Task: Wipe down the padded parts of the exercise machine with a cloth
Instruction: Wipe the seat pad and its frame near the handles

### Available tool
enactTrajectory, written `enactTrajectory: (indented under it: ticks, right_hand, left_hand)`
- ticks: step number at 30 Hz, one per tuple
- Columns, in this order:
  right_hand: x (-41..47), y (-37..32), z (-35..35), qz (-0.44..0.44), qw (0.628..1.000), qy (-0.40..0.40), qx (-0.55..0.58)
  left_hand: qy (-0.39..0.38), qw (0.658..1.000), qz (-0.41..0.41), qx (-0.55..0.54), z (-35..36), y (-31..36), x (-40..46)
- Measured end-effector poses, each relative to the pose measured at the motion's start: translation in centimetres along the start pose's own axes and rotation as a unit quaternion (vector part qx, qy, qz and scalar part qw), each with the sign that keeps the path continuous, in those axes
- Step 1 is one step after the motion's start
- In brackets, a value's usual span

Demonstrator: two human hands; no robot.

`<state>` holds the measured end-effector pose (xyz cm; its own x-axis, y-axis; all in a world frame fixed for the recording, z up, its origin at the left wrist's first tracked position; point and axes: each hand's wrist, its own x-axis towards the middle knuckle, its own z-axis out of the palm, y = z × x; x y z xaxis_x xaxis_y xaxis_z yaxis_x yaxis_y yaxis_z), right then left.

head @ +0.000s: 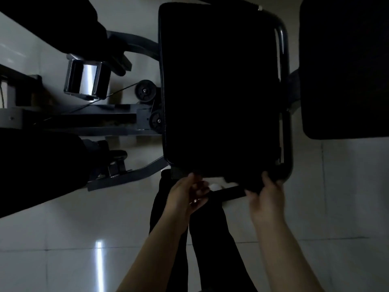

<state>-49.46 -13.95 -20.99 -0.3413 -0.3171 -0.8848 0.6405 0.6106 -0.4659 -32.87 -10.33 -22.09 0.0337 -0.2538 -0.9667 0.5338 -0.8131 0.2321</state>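
A large black padded seat (221, 87) of the exercise machine fills the middle of the head view, very dim. My left hand (187, 197) is at its near edge with the fingers curled. My right hand (267, 197) is at the pad's near right corner, thumb up against the edge. A dark cloth (228, 193) appears stretched between the two hands and bunches under my right thumb; in this light its outline is hard to separate from the pad.
Another black pad (345, 70) lies to the right, and two more at upper left (52, 24) and lower left (37, 165). A black frame tube (284, 60) runs round the seat's right side. Pulleys (145, 90), a cable and a chrome block (88, 79) sit left. Glossy tiled floor (84, 239) below.
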Motion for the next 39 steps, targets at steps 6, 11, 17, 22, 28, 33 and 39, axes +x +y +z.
enactTrajectory:
  ticks: [6, 11, 17, 22, 28, 33, 39]
  right_hand:
    - [0.9, -0.6, 1.5, 0.008, 0.999, -0.027, -0.032]
    - [-3.1, 7.4, 6.1, 0.136, 0.984, -0.099, -0.052]
    - [-5.9, 6.3, 6.4, 0.179, 0.968, -0.175, -0.037]
    - [-7.9, 2.2, 7.2, 0.123, 0.832, -0.336, -0.424]
    - [-3.9, -2.7, 12.9, -0.326, 0.732, -0.171, -0.573]
    - [2.0, -4.2, 21.2, -0.514, 0.557, -0.112, -0.642]
    - [7.2, -1.9, 22.5, -0.575, 0.491, -0.043, -0.653]
  left_hand:
    - [-0.018, 0.996, -0.022, -0.087, -0.4, 0.3, 1.1]
    - [0.06, 0.992, 0.073, -0.083, -3.8, 0.3, 0.3]
    - [-0.058, 0.979, 0.173, -0.087, -3.7, -0.5, -0.4]
    - [0.035, 0.965, 0.144, -0.215, -1.4, -0.6, -0.6]
    - [0.161, 0.95, 0.174, -0.205, -1.2, 2.1, 1.1]
    - [0.212, 0.943, 0.153, -0.207, 1.1, 4.8, 1.7]
    - [0.13, 0.973, 0.138, -0.128, -0.2, 9.3, 5.2]
